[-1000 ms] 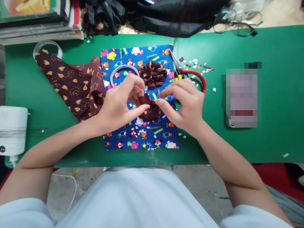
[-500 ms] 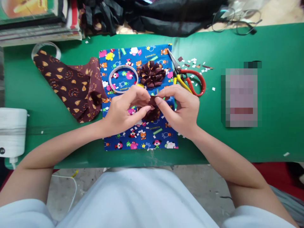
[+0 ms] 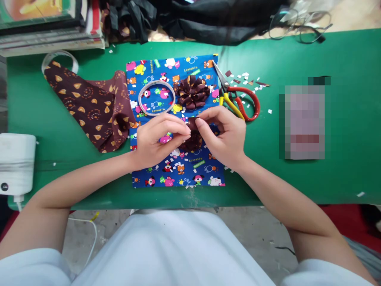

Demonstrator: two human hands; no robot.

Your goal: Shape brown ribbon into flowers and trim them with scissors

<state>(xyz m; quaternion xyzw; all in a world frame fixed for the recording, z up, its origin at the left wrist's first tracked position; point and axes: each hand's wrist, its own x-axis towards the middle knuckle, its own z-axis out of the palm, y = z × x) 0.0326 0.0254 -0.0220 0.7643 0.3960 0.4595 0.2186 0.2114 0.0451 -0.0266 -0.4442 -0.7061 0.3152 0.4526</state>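
Between the thumb and forefinger of my right hand (image 3: 224, 137) is a small brown fabric strip (image 3: 192, 122). My left hand (image 3: 159, 139) is pinched closed just beside the strip's left edge; what its fingertips hold, if anything, is too small to make out. Below the fingertips lies a dark brown fabric flower (image 3: 193, 142), partly covered by the hands. A second brown fabric flower (image 3: 193, 92) rests farther back on the blue cartoon-print sheet (image 3: 205, 176). To its left lies a roll of tape (image 3: 141, 99). Red-and-yellow-handled scissors (image 3: 254, 105) touch the sheet's right side.
Brown patterned cloth (image 3: 86, 107) lies at left, over another tape roll (image 3: 61, 52). A white charger (image 3: 18, 163) sits at the left edge. Stacked books (image 3: 53, 37), black fabric (image 3: 214, 24) and glasses (image 3: 312, 29) are behind. A blurred-out object (image 3: 305, 119) is at right. Scraps lie scattered.
My left fingertips have closed together and drawn slightly apart from the strip. The strip stays in my right hand. The whole view has shifted slightly.
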